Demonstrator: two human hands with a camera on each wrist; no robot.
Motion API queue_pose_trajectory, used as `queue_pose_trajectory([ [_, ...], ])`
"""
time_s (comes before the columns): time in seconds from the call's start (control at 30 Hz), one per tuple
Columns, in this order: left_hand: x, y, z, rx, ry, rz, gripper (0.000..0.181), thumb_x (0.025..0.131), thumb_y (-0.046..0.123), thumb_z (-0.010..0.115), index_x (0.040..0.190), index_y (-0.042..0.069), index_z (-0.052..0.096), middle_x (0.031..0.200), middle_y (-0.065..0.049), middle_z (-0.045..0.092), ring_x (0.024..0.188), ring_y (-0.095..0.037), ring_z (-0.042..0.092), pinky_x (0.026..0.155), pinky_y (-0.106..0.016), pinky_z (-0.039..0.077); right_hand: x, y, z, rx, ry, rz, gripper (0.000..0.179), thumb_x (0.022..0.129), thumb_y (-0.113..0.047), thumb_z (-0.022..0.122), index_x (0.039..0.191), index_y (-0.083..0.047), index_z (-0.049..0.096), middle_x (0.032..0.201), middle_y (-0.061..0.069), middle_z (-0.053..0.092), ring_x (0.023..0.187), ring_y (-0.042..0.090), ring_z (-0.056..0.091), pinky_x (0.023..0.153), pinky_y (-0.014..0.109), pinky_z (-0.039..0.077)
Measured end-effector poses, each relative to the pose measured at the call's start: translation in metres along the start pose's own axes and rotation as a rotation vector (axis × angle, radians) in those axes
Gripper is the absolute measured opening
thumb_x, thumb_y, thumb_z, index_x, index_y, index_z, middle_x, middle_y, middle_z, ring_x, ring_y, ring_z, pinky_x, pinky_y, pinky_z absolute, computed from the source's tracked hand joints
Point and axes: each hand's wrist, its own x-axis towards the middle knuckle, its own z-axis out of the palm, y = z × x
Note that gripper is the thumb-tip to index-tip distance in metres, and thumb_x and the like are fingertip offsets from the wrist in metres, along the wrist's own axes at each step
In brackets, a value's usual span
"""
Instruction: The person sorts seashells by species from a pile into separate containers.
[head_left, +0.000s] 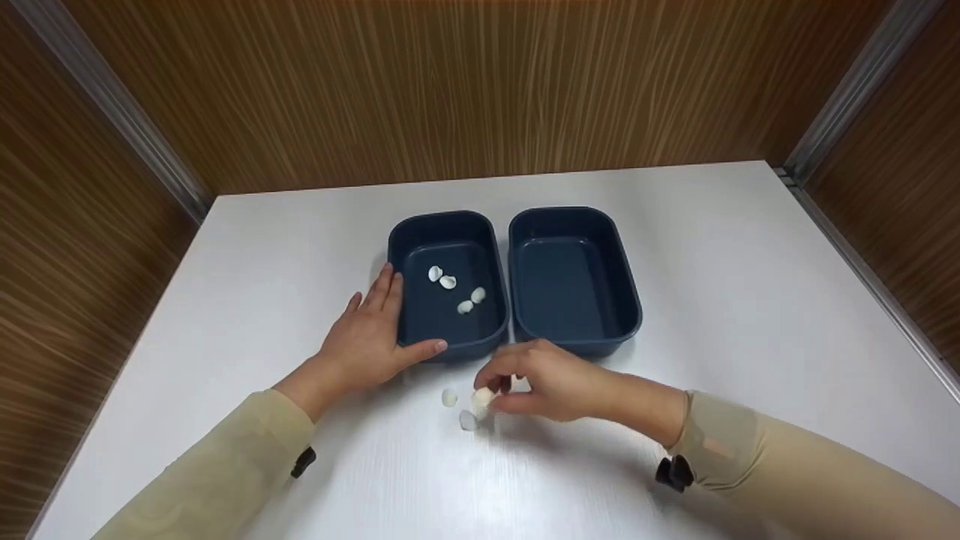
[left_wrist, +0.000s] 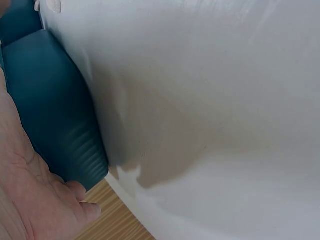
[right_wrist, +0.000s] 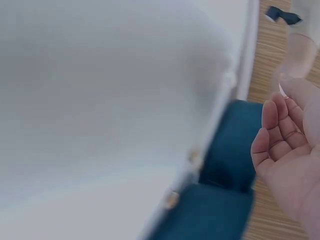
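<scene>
"Well, what's in your right hand?"

"A white shell, pinched between my thumb and fingers over the worktop. Two loose shells lie near it, at seven and nine o'clock."

"And your left hand?"

"That's at ten o'clock from the pinched shell, resting against the left tray, my fingers straight, my thumb spread away along the near rim. Four shells lie inside; the right tray stands just beside, at one o'clock from my pinch."
</scene>
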Motion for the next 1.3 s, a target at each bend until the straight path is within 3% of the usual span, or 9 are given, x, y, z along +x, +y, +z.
queue_pose_trajectory([
  [0.3,0.001,0.001,0.001,-0.006,0.023,0.021,0.133,0.086,0.094,0.044,0.167,-0.004,0.006,0.176,-0.02,-0.004,0.162,-0.035,0.013,0.129,-0.058,0.012,0.018,-0.008,-0.038,-0.024,0.095,-0.003,0.019,0.094,-0.013,0.082,0.113,-0.011,0.078,0.1,0.002,0.073,0.091,0.02,0.069,0.075,0.029,0.057],
  [0.5,0.003,0.002,0.0,0.0,0.018,0.02,0.134,0.086,0.096,0.042,0.167,-0.004,0.006,0.177,-0.02,-0.004,0.163,-0.033,0.012,0.129,-0.059,0.012,0.033,-0.002,-0.052,-0.035,0.137,0.003,0.019,0.093,-0.012,0.084,0.111,-0.008,0.078,0.106,0.002,0.074,0.097,0.022,0.071,0.087,0.039,0.06],
  [1.07,0.003,0.003,0.0,0.002,0.008,0.036,0.133,0.087,0.094,0.042,0.167,-0.005,0.003,0.176,-0.021,-0.006,0.163,-0.033,0.01,0.128,-0.059,0.012,0.057,0.038,-0.051,-0.101,0.155,0.115,0.019,0.093,-0.013,0.083,0.11,-0.005,0.08,0.107,0.008,0.075,0.103,0.025,0.069,0.093,0.051,0.057],
  [1.3,0.002,0.001,0.0,0.002,0.018,0.041,0.132,0.088,0.093,0.043,0.167,-0.006,0.005,0.176,-0.022,-0.005,0.162,-0.034,0.011,0.128,-0.06,0.013,0.062,0.046,-0.046,-0.12,0.132,0.149,0.018,0.093,-0.013,0.083,0.11,-0.007,0.08,0.107,0.008,0.075,0.103,0.025,0.07,0.095,0.045,0.056],
])
